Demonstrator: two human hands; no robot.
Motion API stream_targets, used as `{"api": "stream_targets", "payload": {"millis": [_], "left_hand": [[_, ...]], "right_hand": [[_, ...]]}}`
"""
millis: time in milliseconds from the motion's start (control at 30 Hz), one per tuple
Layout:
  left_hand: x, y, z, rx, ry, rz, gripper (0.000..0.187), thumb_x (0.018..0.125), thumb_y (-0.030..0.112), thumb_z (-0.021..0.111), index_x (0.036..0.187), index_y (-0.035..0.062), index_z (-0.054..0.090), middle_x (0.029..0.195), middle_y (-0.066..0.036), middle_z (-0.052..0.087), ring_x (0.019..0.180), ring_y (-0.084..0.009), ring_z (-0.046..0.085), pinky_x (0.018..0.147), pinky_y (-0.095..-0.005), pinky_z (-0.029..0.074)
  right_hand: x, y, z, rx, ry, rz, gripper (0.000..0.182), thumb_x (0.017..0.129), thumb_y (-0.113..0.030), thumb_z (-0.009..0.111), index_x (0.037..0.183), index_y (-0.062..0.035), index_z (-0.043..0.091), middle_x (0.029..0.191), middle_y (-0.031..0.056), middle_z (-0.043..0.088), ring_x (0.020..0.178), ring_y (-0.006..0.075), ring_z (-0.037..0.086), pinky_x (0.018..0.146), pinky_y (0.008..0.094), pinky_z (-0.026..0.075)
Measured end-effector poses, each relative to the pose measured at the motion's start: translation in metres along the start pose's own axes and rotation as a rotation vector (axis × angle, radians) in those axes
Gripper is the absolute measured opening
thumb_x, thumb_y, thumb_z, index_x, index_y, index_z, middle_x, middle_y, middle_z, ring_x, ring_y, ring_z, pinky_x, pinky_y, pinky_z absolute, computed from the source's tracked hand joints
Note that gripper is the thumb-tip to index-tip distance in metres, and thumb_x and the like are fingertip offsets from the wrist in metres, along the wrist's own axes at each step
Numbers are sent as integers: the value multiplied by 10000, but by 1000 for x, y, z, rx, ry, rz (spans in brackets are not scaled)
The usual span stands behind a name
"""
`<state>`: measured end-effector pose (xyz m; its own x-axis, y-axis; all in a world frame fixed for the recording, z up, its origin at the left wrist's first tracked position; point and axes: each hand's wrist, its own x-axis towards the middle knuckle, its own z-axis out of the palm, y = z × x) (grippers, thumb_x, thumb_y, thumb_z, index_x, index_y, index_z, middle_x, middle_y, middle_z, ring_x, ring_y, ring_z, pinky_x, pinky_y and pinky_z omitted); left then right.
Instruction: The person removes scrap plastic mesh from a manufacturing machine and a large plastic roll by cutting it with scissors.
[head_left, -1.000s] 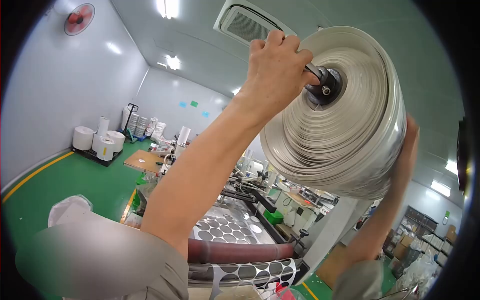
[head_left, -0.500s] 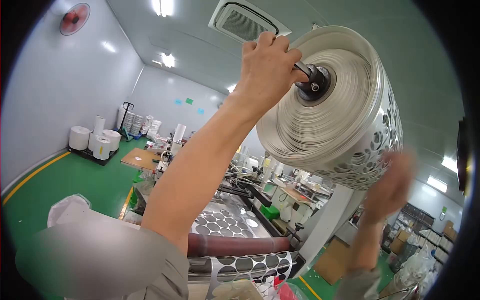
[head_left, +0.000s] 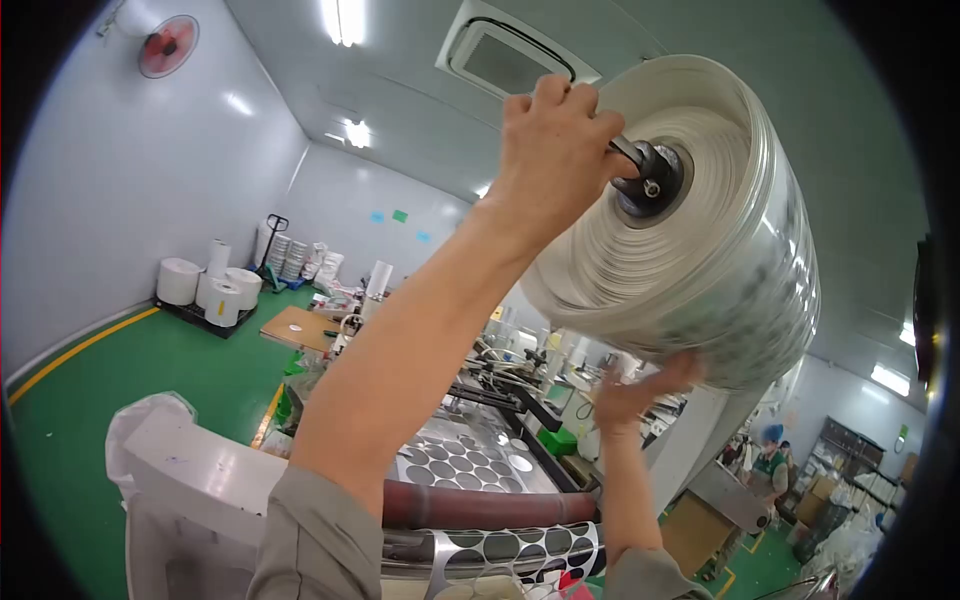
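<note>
A large roll of white punched strip (head_left: pixel 770 260) hangs at the upper right, its surface smeared by motion. My left hand (head_left: pixel 560 130) is closed round a dark metal handle (head_left: pixel 627 152) at the black hub (head_left: pixel 655 182) of the roll. Under the roll's lower side is my right hand (head_left: pixel 645 388), fingers apart and slightly blurred, with nothing held; whether it touches the roll I cannot tell. Below, a dark red roller (head_left: pixel 490 506) lies across the machine, and a strip with round cutouts (head_left: pixel 510 550) hangs in front of it.
Behind the roller, a flat bed carries a sheet of dark circles (head_left: pixel 460 465). White rolls (head_left: pixel 180 282) stand on a dark pallet at the left. A pale machine cover (head_left: pixel 200 455) is at the lower left. A co-worker (head_left: pixel 770 468) in a blue cap stands at the right.
My right hand has moved left, from the roll's right side to beneath it. My left hand still grips the handle. The roll's cutouts are more smeared, and the co-worker has come into view.
</note>
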<state>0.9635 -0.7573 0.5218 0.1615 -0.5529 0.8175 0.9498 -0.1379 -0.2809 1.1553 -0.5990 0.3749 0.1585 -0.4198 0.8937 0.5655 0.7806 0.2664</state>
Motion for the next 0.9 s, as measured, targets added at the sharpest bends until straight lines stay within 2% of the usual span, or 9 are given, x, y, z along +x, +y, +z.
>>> {"api": "stream_targets", "payload": {"millis": [33, 67, 133, 200, 333, 433, 500, 600, 900], "left_hand": [[1, -2, -3, 9, -3, -2, 344, 685, 366, 755, 948, 155, 683, 894, 2, 570, 995, -226, 493, 794, -425, 391], [1, -1, -4, 10, -35, -13, 351, 685, 368, 754, 954, 153, 680, 901, -2, 571, 998, -228, 492, 798, -425, 390], [4, 3, -9, 8, -91, -22, 304, 748, 348, 720, 970, 146, 673, 927, -11, 584, 1019, -234, 497, 817, -431, 408], [8, -3, -16, 9, -123, -15, 268, 783, 328, 694, 976, 143, 671, 939, -13, 590, 1029, -234, 501, 825, -435, 421], [9, -5, -18, -3, -215, -17, 194, 863, 262, 623, 1005, 135, 661, 976, -12, 606, 1054, -233, 511, 852, -450, 448], [6, -6, -16, -10, -210, -8, 200, 865, 253, 620, 1019, 132, 657, 988, -11, 609, 1060, -236, 513, 861, -449, 445], [4, -6, -15, -9, -192, 6, 202, 867, 249, 618, 1027, 131, 655, 994, -10, 610, 1065, -238, 514, 864, -446, 444], [3, -7, -16, -5, -171, 1, 208, 871, 256, 612, 1033, 135, 660, 1006, -6, 612, 1075, -225, 517, 885, -428, 438], [-2, -9, -6, 5, -92, 46, 189, 859, 255, 625, 997, 133, 668, 973, -1, 618, 1032, -221, 536, 863, -429, 451]], "right_hand": [[-49, 7, 28, 86, -193, 247, 914, 760, -359, 710, 1403, 48, 205, 1461, 238, 189, 1358, 377, 216, 1071, 503, 258], [-68, 18, 32, -292, -626, -79, 856, 764, -333, 702, 1396, 39, 260, 1402, 261, 318, 1319, 375, 305, 1045, 516, 309], [-85, 16, 37, -352, -2004, -164, 575, 798, -369, 654, 1224, -9, 516, 1270, 188, 501, 1177, 370, 481, 999, 422, 387], [-68, -39, -17, 449, -1380, 6, 463, 813, -335, 658, 1190, -78, 575, 1157, 151, 583, 1083, 327, 564, 919, 403, 465], [87, -113, -101, 377, -825, -528, 161, 800, -98, 631, 957, -60, 643, 867, 74, 622, 785, 263, 619, 675, 307, 479], [204, -101, -97, 304, 22, -78, 232, 965, -146, 462, 996, 21, 619, 946, 102, 622, 880, 167, 582, 787, 314, 454], [278, -76, -76, -74, -175, -16, 484, 969, -390, 455, 1219, 11, 562, 1201, 166, 579, 1132, 235, 534, 974, 346, 408], [293, -40, -58, 345, -515, 609, 563, 961, -445, 438, 1305, -2, 496, 1243, 173, 557, 1183, 257, 515, 1008, 326, 389], [274, 9, -81, 228, -343, 359, 480, 971, -375, 421, 1252, 0, 528, 1222, 120, 556, 1115, 206, 542, 980, 299, 386]]}}
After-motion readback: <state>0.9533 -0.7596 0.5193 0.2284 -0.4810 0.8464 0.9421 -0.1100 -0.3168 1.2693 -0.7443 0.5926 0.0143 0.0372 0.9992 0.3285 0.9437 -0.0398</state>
